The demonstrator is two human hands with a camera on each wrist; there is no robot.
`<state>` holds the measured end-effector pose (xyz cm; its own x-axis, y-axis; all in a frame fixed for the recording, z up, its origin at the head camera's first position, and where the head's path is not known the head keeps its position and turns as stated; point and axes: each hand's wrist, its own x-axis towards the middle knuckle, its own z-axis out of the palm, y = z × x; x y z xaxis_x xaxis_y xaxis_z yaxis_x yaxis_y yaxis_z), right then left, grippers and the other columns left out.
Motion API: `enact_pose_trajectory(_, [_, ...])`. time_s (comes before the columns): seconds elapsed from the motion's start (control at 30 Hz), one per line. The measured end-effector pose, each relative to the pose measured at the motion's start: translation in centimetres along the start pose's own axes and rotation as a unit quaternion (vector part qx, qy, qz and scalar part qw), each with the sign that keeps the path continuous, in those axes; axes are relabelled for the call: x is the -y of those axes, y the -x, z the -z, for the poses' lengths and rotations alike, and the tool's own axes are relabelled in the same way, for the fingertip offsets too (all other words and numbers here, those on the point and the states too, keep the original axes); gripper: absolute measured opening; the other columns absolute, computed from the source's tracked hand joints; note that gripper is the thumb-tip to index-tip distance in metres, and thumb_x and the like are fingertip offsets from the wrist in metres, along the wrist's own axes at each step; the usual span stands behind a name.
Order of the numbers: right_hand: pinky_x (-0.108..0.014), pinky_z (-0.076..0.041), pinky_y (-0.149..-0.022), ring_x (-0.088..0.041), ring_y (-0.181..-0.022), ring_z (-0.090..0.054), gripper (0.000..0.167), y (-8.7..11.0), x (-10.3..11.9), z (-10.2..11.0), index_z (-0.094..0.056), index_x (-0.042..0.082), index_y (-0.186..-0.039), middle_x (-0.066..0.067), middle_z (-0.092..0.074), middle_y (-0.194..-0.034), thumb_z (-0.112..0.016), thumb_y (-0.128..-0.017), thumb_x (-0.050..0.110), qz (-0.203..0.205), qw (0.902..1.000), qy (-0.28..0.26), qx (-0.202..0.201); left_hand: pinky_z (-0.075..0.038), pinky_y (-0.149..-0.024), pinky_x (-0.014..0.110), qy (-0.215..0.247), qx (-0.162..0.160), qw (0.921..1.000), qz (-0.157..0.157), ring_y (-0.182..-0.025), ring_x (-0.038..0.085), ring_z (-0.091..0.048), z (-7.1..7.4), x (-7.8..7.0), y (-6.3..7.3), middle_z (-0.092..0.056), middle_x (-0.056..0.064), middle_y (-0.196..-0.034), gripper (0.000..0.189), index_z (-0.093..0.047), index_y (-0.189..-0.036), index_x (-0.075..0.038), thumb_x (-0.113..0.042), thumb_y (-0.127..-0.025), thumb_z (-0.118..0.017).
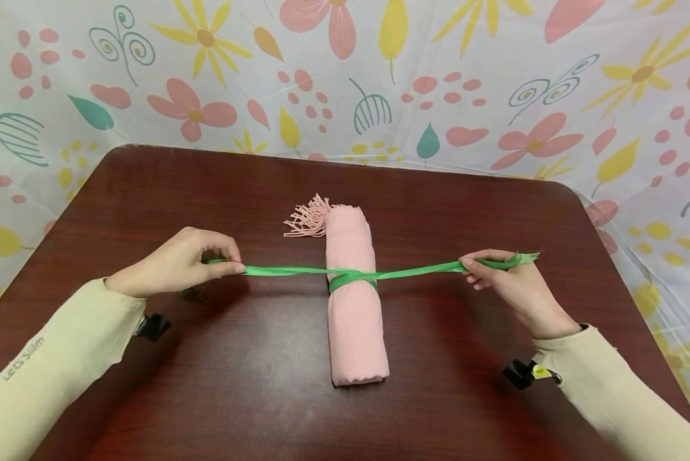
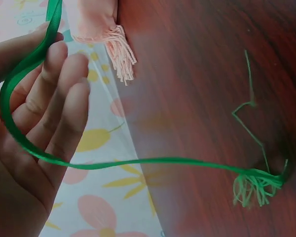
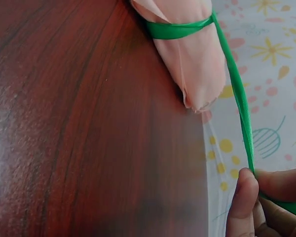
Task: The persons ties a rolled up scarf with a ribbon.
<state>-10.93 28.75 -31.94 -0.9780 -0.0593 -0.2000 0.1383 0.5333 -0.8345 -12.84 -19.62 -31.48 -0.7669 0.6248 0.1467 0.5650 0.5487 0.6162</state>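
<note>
You face a white cloth (image 1: 402, 61) printed with pink and yellow flowers (image 1: 196, 115), teal leaves (image 1: 428, 142), clusters of dots and thin curling lines. It rises behind the far edge of your table (image 1: 252, 397) and shows beyond both its sides, with soft creases toward your right. The table is dark red-brown, glossy and rounded at its far corners; your right wrist view shows streaky grain. Pale glare (image 1: 289, 358) lies on the top, nearer you than the far edge.
</note>
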Motion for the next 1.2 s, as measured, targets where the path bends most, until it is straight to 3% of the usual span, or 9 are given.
enact_pose_trajectory(0.2, [-0.03, -0.056, -0.073, -0.015, -0.079, -0.067, 0.046, 0.2, -0.4, 0.4, -0.063, -0.002, -0.118, 0.009, -0.071, -0.086, -0.064, -0.091, 0.036, -0.017, 0.9998, 0.009, 0.005, -0.04, -0.058, 0.022, -0.015, 0.006, 0.9998, -0.008, -0.06, -0.001, -0.045, 0.0, 0.3, 0.4, -0.063, -0.012, -0.068, 0.012, -0.066, -0.077, -0.023, -0.017, -0.085, -0.073])
enact_pose_trajectory(0.47, [-0.03, -0.056, -0.07, -0.013, -0.077, -0.067, 0.044, 0.2, -0.9, 0.5, -0.063, -0.007, -0.116, 0.006, -0.072, -0.084, -0.065, -0.091, 0.029, -0.005, 0.9999, 0.005, 0.015, -0.047, -0.062, 0.022, -0.011, 0.018, 0.9997, -0.011, -0.063, -0.001, -0.048, -0.2, 0.8, 1.1, -0.063, -0.012, -0.07, 0.012, -0.065, -0.078, -0.023, -0.016, -0.086, -0.072])
enact_pose_trajectory(0.8, [-0.03, -0.056, -0.071, -0.013, -0.078, -0.067, 0.046, 0.3, -1.1, 0.7, -0.062, -0.005, -0.118, 0.007, -0.072, -0.086, -0.064, -0.092, 0.033, -0.02, 0.9996, 0.018, 0.012, -0.042, -0.057, 0.021, -0.008, 0.018, 0.9998, -0.01, -0.063, -0.001, -0.047, -0.5, 0.5, 1.3, -0.062, -0.011, -0.071, 0.012, -0.065, -0.078, -0.021, -0.014, -0.085, -0.072])
enact_pose_trajectory(1.03, [-0.027, -0.056, -0.071, -0.011, -0.078, -0.068, 0.044, 0.3, -1.4, 0.1, -0.061, -0.009, -0.117, 0.014, -0.07, -0.085, -0.066, -0.091, 0.026, -0.02, 0.9992, -0.031, 0.014, -0.04, -0.056, 0.021, -0.028, 0.006, 0.9996, -0.001, -0.063, -0.001, -0.046, -1.1, 1.1, 1.3, -0.063, -0.011, -0.072, 0.013, -0.065, -0.078, -0.021, -0.013, -0.084, -0.073])
enact_pose_trajectory(1.2, [-0.027, -0.057, -0.072, -0.012, -0.078, -0.069, 0.044, 0.4, -1.6, -0.1, -0.061, -0.009, -0.117, 0.013, -0.07, -0.085, -0.066, -0.091, 0.027, -0.023, 0.9991, -0.032, 0.012, -0.042, -0.057, 0.021, -0.035, 0.01, 0.9993, 0.004, -0.064, -0.001, -0.048, -1.5, 1.3, 1.2, -0.063, -0.01, -0.071, 0.012, -0.066, -0.077, -0.02, -0.013, -0.084, -0.074])
